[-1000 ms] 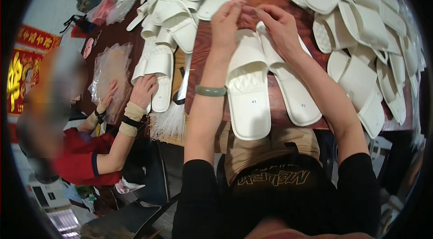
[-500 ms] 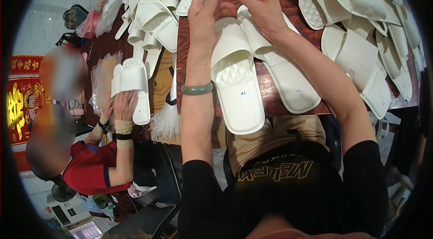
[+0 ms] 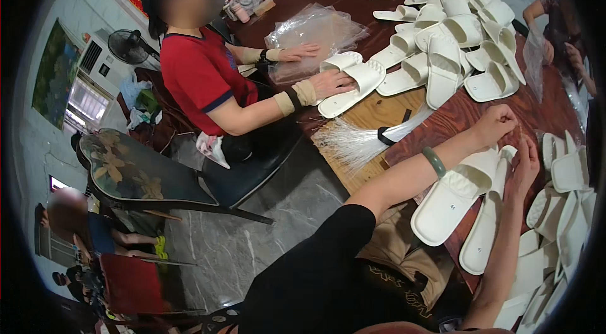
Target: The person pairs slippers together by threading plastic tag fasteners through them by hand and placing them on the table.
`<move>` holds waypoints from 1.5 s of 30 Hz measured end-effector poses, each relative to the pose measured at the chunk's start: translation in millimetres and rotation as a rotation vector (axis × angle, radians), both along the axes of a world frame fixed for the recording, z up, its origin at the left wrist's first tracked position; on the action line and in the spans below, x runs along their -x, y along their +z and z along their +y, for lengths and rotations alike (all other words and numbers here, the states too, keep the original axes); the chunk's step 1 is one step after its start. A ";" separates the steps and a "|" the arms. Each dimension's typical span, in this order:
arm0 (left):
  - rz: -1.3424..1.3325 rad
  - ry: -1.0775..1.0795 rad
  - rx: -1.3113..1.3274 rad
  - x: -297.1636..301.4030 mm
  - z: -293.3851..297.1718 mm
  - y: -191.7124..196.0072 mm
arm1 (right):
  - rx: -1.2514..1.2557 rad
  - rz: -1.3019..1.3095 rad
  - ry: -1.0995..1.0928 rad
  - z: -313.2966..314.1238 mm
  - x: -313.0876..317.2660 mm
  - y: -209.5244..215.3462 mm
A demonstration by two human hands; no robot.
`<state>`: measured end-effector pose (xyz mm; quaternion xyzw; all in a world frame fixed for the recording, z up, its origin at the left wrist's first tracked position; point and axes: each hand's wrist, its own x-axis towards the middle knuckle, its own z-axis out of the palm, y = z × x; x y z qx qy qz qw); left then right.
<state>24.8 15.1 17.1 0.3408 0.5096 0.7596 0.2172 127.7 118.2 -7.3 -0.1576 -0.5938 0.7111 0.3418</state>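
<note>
A pair of white slippers lies in front of me, toes pointing away: the left slipper (image 3: pixel 440 209) and the right slipper (image 3: pixel 480 240) are side by side, heels over the near table edge. Above their toe ends my left hand (image 3: pixel 494 127) is closed, its fingers pinched together, with a green bangle (image 3: pixel 433 162) on that wrist. Close beside it my right hand (image 3: pixel 523 165) has its fingers drawn together, the forearm passing along the right slipper. Anything thin between my fingers is too small to make out.
A bundle of clear strands (image 3: pixel 357 143), bound in black, lies on a wooden board (image 3: pixel 344 167) to my left. Piled white slippers (image 3: pixel 464 28) stand beyond, others (image 3: pixel 568 227) at right. A co-worker in red (image 3: pixel 196 72) touches another slipper (image 3: pixel 353 85) near clear plastic bags (image 3: pixel 315 34).
My view has swung left and tilted, so my hands and the pair now appear at the lower right. Both hands stay close together above the toe ends. The co-worker's hands have moved apart.
</note>
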 end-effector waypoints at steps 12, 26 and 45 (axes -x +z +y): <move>0.145 0.048 0.084 5.5 -7.4 1.6 | -0.159 -0.046 -0.118 -15.3 11.1 9.4; -0.200 -0.088 0.047 1.6 -7.8 9.7 | 0.041 0.063 -0.028 -19.4 2.4 19.6; -0.294 -0.189 0.089 11.0 -11.4 5.4 | 0.073 0.061 0.059 -23.8 -4.7 35.4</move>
